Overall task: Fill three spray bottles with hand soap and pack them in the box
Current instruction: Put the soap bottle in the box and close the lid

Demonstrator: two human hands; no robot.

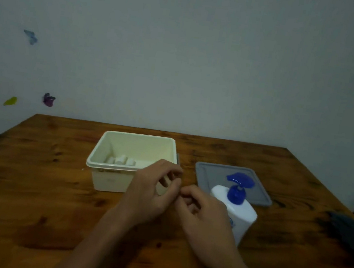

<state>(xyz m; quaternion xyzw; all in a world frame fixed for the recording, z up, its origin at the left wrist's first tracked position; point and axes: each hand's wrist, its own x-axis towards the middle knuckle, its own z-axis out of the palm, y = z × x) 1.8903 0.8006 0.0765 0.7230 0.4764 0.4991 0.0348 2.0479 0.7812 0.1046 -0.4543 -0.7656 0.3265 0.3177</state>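
Observation:
A cream plastic box stands open on the wooden table, with a few small white spray bottles lying in its bottom. To its right stands a white hand soap bottle with a blue pump. My left hand and my right hand meet in front of the box's right corner. Their fingers are curled toward each other round a small item. It looks like a spray bottle, almost wholly hidden by the fingers. My right hand covers the soap bottle's left side.
A grey box lid lies flat behind the soap bottle. A dark object sits at the table's right edge. The table ends at the wall behind, which carries butterfly stickers on the left.

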